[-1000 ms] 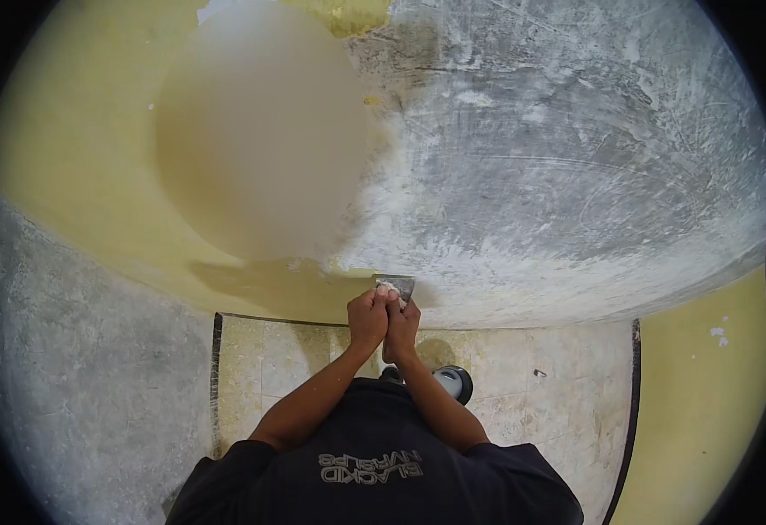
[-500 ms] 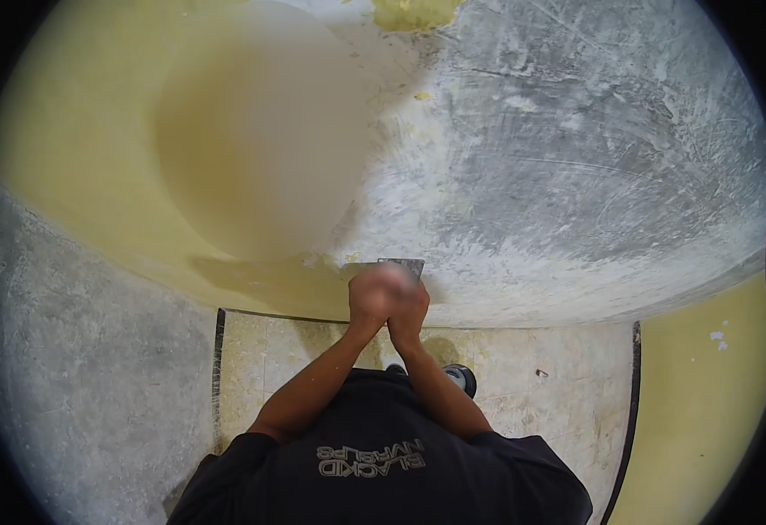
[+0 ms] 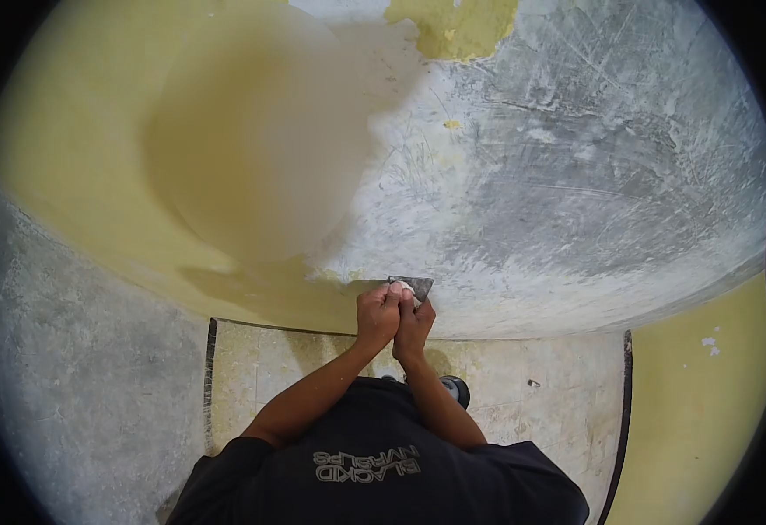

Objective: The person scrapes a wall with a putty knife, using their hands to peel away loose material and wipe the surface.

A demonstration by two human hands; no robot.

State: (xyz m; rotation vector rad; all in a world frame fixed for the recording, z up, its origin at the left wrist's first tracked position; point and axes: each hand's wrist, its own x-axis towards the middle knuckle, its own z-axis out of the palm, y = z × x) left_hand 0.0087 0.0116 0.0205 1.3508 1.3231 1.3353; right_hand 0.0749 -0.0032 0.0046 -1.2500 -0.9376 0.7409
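Note:
My left hand (image 3: 377,317) and my right hand (image 3: 414,324) are pressed together in front of me, both closed around the handle of a putty knife (image 3: 420,286). Its handle is mostly hidden by my fingers. The flat grey blade points up, against or very near the lower part of the wall (image 3: 566,210). Yellow paint (image 3: 260,284) covers the wall to the left of the blade. On the right, the surface is scraped to patchy white and grey.
A leftover yellow patch (image 3: 457,31) shows higher on the wall. Dark strips (image 3: 210,372) border the pale floor (image 3: 523,376) underfoot, where one shoe (image 3: 457,391) shows. Grey floor (image 3: 94,350) lies left, yellow surface (image 3: 706,394) right. A large blurred area covers the upper left.
The wall and floor have shifted slightly in view. Both hands and the putty knife sit a little lower and further right in the picture, still gripped together.

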